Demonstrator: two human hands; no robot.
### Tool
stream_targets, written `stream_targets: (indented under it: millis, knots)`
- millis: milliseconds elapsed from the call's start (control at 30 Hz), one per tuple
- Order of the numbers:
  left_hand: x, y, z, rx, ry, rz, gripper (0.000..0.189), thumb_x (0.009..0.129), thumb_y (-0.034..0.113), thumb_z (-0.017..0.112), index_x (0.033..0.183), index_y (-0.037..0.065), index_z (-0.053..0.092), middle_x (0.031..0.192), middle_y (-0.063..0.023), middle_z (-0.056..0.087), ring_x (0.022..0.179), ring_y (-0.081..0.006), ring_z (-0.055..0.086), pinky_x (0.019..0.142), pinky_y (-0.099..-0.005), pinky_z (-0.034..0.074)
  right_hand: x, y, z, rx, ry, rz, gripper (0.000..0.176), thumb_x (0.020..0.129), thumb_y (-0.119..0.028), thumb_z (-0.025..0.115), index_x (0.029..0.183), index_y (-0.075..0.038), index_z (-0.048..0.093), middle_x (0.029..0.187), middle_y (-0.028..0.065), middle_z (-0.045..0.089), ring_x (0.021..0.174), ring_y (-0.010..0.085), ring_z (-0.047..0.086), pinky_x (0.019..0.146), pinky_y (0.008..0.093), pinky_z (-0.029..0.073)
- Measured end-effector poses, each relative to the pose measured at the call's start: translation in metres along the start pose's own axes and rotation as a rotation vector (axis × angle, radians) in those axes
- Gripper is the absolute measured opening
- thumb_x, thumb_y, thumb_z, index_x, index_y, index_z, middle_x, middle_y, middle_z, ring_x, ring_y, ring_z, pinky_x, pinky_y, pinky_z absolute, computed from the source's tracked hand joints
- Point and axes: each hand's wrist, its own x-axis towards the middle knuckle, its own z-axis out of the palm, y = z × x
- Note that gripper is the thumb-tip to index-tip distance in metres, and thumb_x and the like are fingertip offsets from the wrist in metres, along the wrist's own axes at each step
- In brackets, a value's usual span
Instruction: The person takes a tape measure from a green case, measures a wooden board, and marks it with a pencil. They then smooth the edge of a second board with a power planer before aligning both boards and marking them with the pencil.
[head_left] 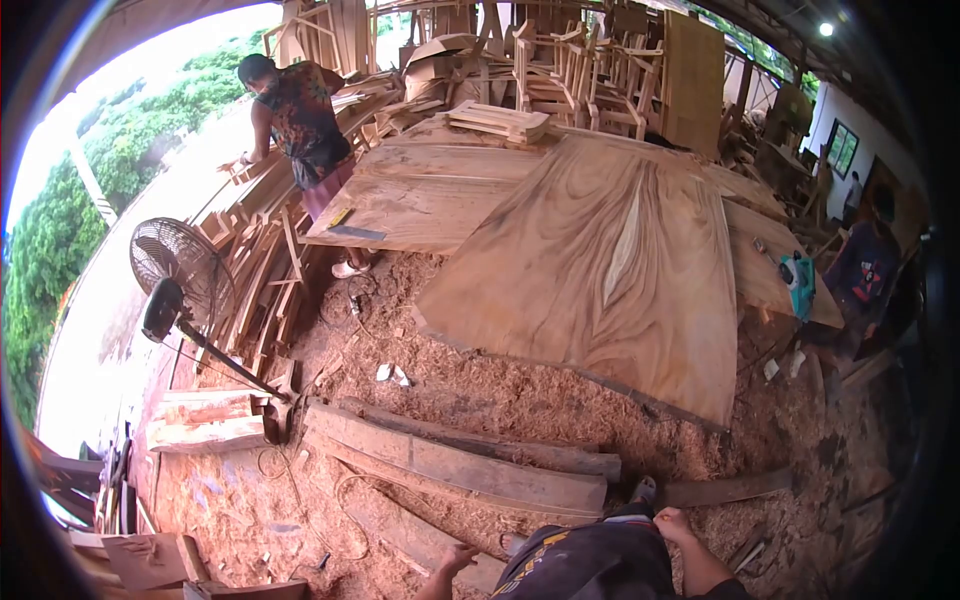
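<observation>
Near the bottom edge, my left hand [457,559] hangs beside my dark shirt, above a plank on the floor. Its fingers are small and partly curled, and whether they are closed cannot be made out. On the other side of the shirt is my right hand [673,524], bent in at the waist, its fingers curled together; anything inside is hidden. Long thick planks [465,463] lie on the shavings in front of me. Beyond them rests a large wood panel [610,270] with dark swirling grain.
A standing fan [180,262] is at the left. Behind it a person [300,125] bends over stacked lumber. A teal power tool [798,285] sits on a board at the right, near another person [865,265]. Chair frames [580,75] stand at the back.
</observation>
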Motion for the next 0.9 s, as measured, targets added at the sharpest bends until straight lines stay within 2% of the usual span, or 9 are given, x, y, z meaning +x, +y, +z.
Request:
stream_targets:
  millis: [100,200,267,367,467,600,633,733,900]
  knots:
    - [-0.007,0.014,0.005,0.034,0.025,-0.112,0.044,0.09,0.03,0.067,0.106,-0.011,0.066,0.099,-0.0161,0.069,0.077,-0.0224,0.068,0.063,-0.0334,0.06,0.002,0.001,0.001,-0.037,0.015,-0.01,0.018,0.077,-0.023,0.071,0.087,-0.007,0.073,0.087,0.0125,0.071,0.085,0.0247,0.069,0.079,0.0353,0.054]
    - [0.001,0.006,0.004,0.115,-0.016,0.07,0.044,0.092,0.028,0.062,0.111,-0.012,0.063,0.101,-0.0164,0.067,0.077,-0.0227,0.067,0.062,-0.034,0.06,0.0,0.001,0.0,-0.064,0.031,-0.039,0.019,0.078,-0.024,0.07,0.088,-0.008,0.073,0.086,0.0127,0.071,0.084,0.0248,0.069,0.078,0.0356,0.054]
    - [0.004,0.001,0.003,0.261,0.045,0.172,0.042,0.092,0.021,0.06,0.117,-0.013,0.059,0.103,-0.0177,0.065,0.082,-0.0241,0.067,0.062,-0.0345,0.061,-0.002,0.0,-0.004,-0.054,0.017,-0.018,0.02,0.078,-0.025,0.07,0.089,-0.008,0.073,0.086,0.0129,0.071,0.084,0.025,0.069,0.078,0.036,0.054]
    - [0.011,-0.003,0.008,-0.047,0.137,0.01,0.045,0.089,0.017,0.064,0.122,-0.013,0.056,0.106,-0.0211,0.064,0.09,-0.0259,0.067,0.065,-0.035,0.062,-0.007,-0.013,-0.01,-0.015,-0.037,0.084,0.022,0.079,-0.025,0.07,0.093,-0.009,0.072,0.089,0.0129,0.071,0.087,0.0246,0.068,0.08,0.0367,0.053]
    - [0.0,0.007,0.008,0.03,-0.021,-0.08,0.045,0.089,0.015,0.065,0.122,-0.014,0.055,0.109,-0.0221,0.064,0.092,-0.025,0.067,0.067,-0.0338,0.063,-0.015,-0.018,-0.016,-0.051,-0.006,0.029,0.023,0.079,-0.026,0.07,0.094,-0.009,0.072,0.09,0.0125,0.071,0.088,0.0243,0.068,0.08,0.0365,0.053]
    - [-0.004,0.019,0.012,0.062,-0.028,-0.13,0.04,0.093,0.02,0.061,0.115,-0.014,0.058,0.112,-0.0209,0.064,0.097,-0.0277,0.066,0.071,-0.0339,0.063,-0.018,-0.01,-0.017,-0.052,0.016,0.047,0.023,0.079,-0.027,0.07,0.093,-0.009,0.072,0.091,0.0126,0.071,0.089,0.0251,0.068,0.08,0.0368,0.053]
    - [0.015,-0.001,0.009,-0.024,-0.08,-0.046,0.04,0.096,0.023,0.058,0.112,-0.013,0.059,0.108,-0.0195,0.065,0.094,-0.0282,0.066,0.07,-0.0336,0.063,-0.018,-0.009,-0.017,-0.049,0.01,0.033,0.024,0.078,-0.027,0.07,0.093,-0.008,0.072,0.091,0.0126,0.071,0.089,0.0252,0.068,0.08,0.0367,0.053]
    - [0.019,0.001,0.017,-0.066,-0.017,-0.096,0.04,0.096,0.023,0.057,0.114,-0.013,0.059,0.107,-0.0195,0.066,0.094,-0.0273,0.066,0.069,-0.0339,0.062,-0.025,-0.012,-0.022,-0.048,0.015,0.036,0.023,0.078,-0.026,0.071,0.092,-0.008,0.072,0.089,0.0122,0.071,0.086,0.0243,0.068,0.078,0.0361,0.053]
    - [0.015,0.006,0.02,-0.043,-0.022,-0.056,0.042,0.095,0.023,0.059,0.114,-0.014,0.058,0.109,-0.0209,0.065,0.095,-0.0273,0.066,0.071,-0.0356,0.062,-0.024,-0.006,-0.02,-0.045,0.013,0.033,0.022,0.077,-0.026,0.071,0.09,-0.009,0.072,0.083,0.0106,0.069,0.081,0.0227,0.067,0.074,0.0352,0.052]
